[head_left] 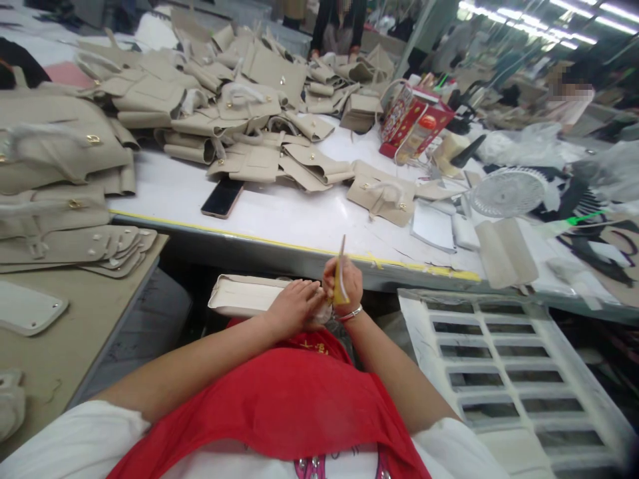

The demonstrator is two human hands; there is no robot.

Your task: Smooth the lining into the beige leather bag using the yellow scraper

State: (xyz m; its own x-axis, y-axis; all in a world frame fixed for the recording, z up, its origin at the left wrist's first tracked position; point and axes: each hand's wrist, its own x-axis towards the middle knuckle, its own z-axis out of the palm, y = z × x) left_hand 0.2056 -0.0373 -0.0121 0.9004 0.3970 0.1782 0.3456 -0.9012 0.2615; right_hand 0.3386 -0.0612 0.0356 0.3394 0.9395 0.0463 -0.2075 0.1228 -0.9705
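Observation:
A long cream bag piece (pixel 247 296) with raised edges rests above my lap, at the table's front edge. My left hand (pixel 294 305) lies over its right end, fingers bent around it and holding it. Close beside, my right hand (pixel 345 285) is closed around a thin stick-like tool (pixel 341 276) with a yellow part, its tip pointing up. What kind of tool it is, I cannot make out. The two hands nearly touch, and the fingertips between them are partly hidden. Some clear plastic (pixel 322 314) shows under the hands.
Many beige bags (pixel 249 106) are heaped across the white table (pixel 299 213). A phone (pixel 223 197) lies near its front edge. To the right are a red box (pixel 412 120), a white fan (pixel 509 191) and a slatted rack (pixel 504 379). A person (pixel 339 30) stands behind.

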